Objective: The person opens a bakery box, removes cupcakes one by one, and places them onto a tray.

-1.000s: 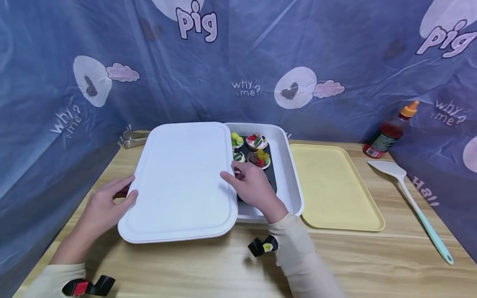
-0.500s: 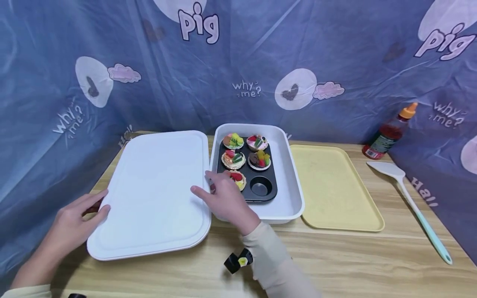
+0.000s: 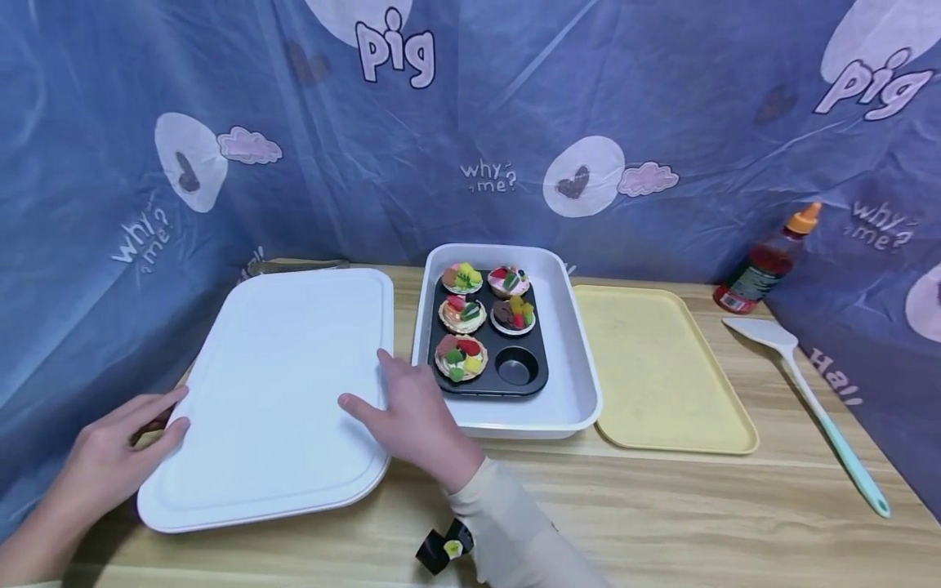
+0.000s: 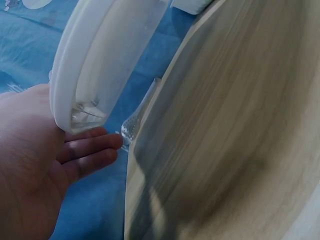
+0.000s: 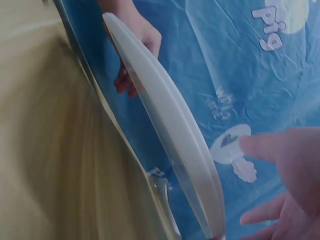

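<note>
Head view: left of a deep white tray (image 3: 564, 351), a rectangular white plastic lid (image 3: 283, 384) is pinched by the left hand (image 3: 106, 453); pinching by the right hand (image 3: 415, 416) is unclear. Likely light, stiff, slippery; best held edgewise.

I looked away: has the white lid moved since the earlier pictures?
Yes: in the head view, the white lid has moved left and down the picture, away from the white tub it partly hid.

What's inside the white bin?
A black muffin tin with five fruit-topped pastries and one empty cup. The white lid hides none of it. The right hand covers the white bin's near-left corner; its floor beneath the tin can't be seen.
</note>
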Demonstrator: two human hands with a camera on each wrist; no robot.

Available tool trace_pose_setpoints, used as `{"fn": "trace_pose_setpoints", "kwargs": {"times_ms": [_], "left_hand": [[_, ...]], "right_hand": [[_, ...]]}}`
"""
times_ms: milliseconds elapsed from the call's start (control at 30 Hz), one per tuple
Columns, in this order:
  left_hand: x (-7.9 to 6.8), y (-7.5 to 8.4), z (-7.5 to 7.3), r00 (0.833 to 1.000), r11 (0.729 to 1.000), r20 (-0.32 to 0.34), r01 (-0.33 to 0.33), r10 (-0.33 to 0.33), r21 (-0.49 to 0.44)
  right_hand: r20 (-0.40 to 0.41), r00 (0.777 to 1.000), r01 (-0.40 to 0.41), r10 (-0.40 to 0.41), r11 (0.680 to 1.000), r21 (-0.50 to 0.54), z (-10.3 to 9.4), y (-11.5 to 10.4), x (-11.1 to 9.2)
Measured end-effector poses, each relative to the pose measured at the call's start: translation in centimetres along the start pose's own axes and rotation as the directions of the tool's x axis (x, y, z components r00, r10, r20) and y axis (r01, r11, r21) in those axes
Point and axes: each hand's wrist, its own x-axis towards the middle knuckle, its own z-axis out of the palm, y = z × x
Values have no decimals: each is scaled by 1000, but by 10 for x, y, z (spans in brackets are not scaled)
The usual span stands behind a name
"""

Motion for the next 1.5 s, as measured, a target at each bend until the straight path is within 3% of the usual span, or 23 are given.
{"fn": "trace_pose_setpoints", "kwargs": {"times_ms": [133, 333, 667, 867, 1267, 1333, 1400, 1500], "left_hand": [[-3, -6, -2, 1000, 1000, -4, -13, 13, 20], [-7, -13, -1, 998, 999, 51, 32, -34, 37], [-9, -19, 7, 995, 998, 90, 43, -47, 45], [-7, -24, 12, 998, 1000, 68, -10, 8, 26], [1, -28, 24, 993, 997, 115, -44, 37, 56], [3, -25, 26, 987, 997, 158, -14, 1, 76], [5, -21, 27, 972, 993, 226, 44, -68, 112], [9, -14, 27, 919, 975, 340, 154, -201, 161]], "right_hand": [[32, 999, -44, 44, 999, 0, 12, -7, -3], [45, 994, -102, 102, 995, 3, 28, -12, -7], [32, 991, -132, 132, 991, -3, 47, -15, -10], [-2, 996, -88, 88, 995, -55, 59, -12, -9], [1, 987, -161, 161, 986, -43, 70, 1, 6], [4, 985, -170, 170, 985, -30, 70, 3, 8], [9, 984, -179, 179, 984, -18, 70, 5, 11], [20, 982, -188, 188, 982, -3, 72, 9, 13]]}}
